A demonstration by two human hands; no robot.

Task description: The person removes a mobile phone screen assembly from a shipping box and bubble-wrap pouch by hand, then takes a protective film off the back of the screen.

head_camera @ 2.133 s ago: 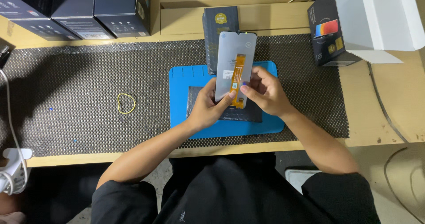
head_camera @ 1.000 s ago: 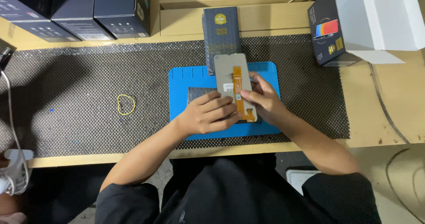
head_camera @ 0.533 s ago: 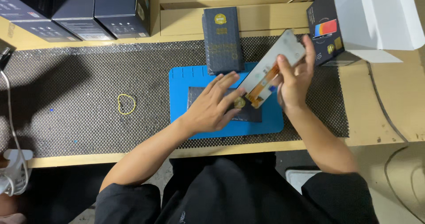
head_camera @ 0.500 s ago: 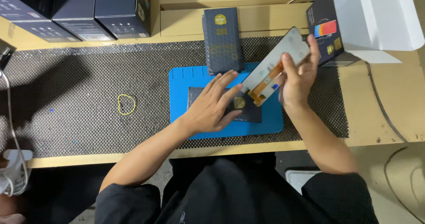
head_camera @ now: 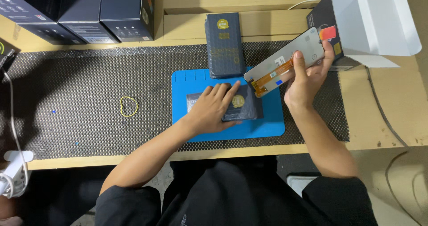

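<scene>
A phone screen panel [head_camera: 285, 61], back side up, is held tilted above the blue mat [head_camera: 272, 123].

The right hand [head_camera: 307, 81] pinches its edges, fingers closed around it; thin, light, stiff glass with a floppy orange ribbon cable, likely fragile, best gripped by the rim. The left hand [head_camera: 213, 110] lies flat, fingers spread, on a dark packet [head_camera: 243, 105] on the mesh-covered surface [head_camera: 89, 74].
</scene>
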